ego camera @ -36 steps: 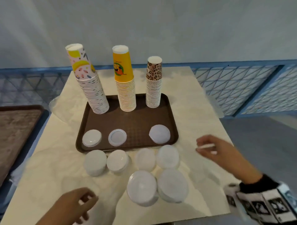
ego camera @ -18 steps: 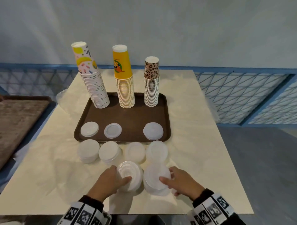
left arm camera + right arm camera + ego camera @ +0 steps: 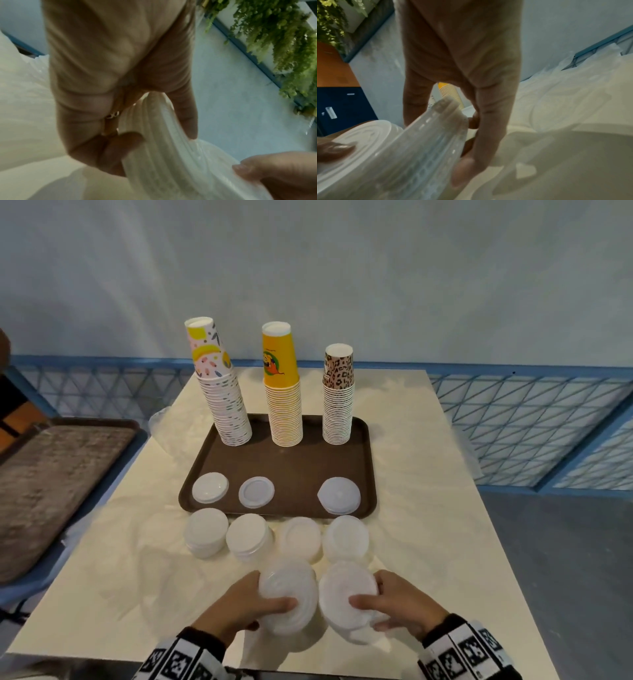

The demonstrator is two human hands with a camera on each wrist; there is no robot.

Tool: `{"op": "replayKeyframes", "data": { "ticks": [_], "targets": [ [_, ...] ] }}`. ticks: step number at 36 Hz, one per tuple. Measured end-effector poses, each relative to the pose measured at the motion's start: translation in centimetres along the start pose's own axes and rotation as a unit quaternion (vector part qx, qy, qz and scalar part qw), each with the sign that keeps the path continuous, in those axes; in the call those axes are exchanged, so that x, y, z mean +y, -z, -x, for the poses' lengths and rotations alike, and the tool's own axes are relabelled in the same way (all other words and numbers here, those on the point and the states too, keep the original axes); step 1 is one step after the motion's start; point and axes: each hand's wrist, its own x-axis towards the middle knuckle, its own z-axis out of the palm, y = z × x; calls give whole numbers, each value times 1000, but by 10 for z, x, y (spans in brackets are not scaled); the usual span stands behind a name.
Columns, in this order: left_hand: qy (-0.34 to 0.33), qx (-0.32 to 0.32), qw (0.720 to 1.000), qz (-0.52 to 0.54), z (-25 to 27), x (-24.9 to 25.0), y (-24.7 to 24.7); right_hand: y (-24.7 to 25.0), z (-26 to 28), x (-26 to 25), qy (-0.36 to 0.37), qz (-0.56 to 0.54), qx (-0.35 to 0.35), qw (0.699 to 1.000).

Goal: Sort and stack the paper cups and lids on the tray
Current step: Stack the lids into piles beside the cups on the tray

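Observation:
A brown tray [image 3: 291,467] carries three tall cup stacks: a speckled one [image 3: 224,398], a yellow one [image 3: 284,402] and a leopard-print one [image 3: 338,405]. Three white lids [image 3: 210,487] lie along the tray's front. Several lid stacks [image 3: 206,531] stand on the table before the tray. My left hand [image 3: 246,604] grips the near left lid stack [image 3: 287,587], thumb on top. My right hand [image 3: 394,604] grips the near right lid stack [image 3: 342,587]. In the left wrist view the fingers [image 3: 130,143] curl round ribbed lids [image 3: 163,148]. In the right wrist view the lid stack [image 3: 426,142] is tilted.
The table [image 3: 428,525] has a pale cloth, with bare room left and right of the lids. A brown mat [image 3: 51,481] lies on a lower surface to the left. A blue lattice fence [image 3: 513,422] runs behind and to the right.
Both hands came in from the sides onto the two nearest lid stacks and now grip them, lifted and tilted slightly. The view has shifted.

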Motion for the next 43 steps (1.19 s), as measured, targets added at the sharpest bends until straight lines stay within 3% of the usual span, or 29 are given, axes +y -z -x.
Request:
{"op": "replayKeyframes", "data": {
  "ticks": [4, 10, 16, 25, 31, 43],
  "targets": [
    [-63, -9, 998, 22, 9, 14, 8, 11, 9, -10, 24, -43, -15, 999],
    [-146, -2, 985, 97, 14, 79, 26, 37, 25, -13, 57, -122, -10, 991],
    [-142, -12, 984, 104, -29, 147, 30, 56, 32, -14, 63, -185, 56, 979],
    [-114, -11, 990, -78, -107, 176, -2, 62, 38, -12, 48, -226, 130, 964],
    [-68, -2, 990, -122, -139, 172, -10, 63, 36, -5, 24, -260, 170, 950],
    [-60, 69, 934, -345, -162, 166, -17, 71, 17, -15, 36, -263, 188, 946]
  ]
}}
